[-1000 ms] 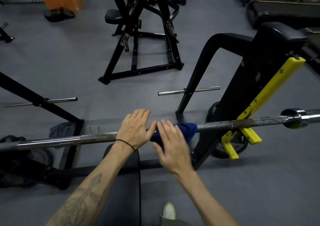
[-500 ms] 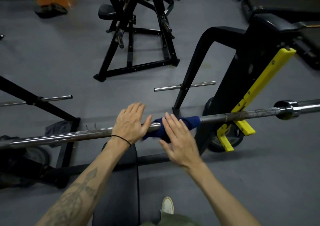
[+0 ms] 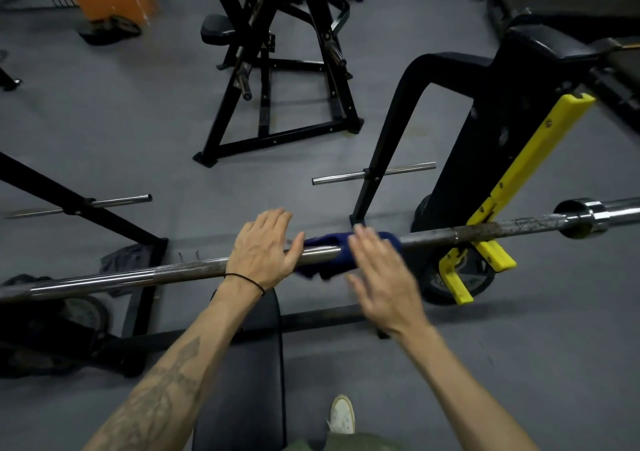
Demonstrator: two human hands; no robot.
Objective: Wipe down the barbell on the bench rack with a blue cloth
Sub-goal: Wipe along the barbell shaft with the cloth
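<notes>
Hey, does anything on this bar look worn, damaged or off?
Yes. The bar looks rusty and dull between the blue cloth and the right collar, near the yellow hook. Its left stretch shines like clean chrome. Nothing looks bent or spilled.

barbell (image 3: pixel 194 270): runs L edge to R edge across mid frame, rising slightly to the R; sleeve collar at far R
blue cloth (image 3: pixel 327 255): draped over the bar, centre frame, betw. the 2 hands
left hand (image 3: pixel 263 250): flat on bar, fingers straight, thumb toward cloth; black band on wrist, tattooed forearm
right hand (image 3: pixel 381 277): fingers spread, blurred, over cloth's R end; contact w/ cloth unclear
yellow hook (image 3: pixel 491 256): under bar, R side
bench pad (image 3: pixel 249 364): lower centre
shoe (image 3: pixel 342 414): bottom centre
</notes>
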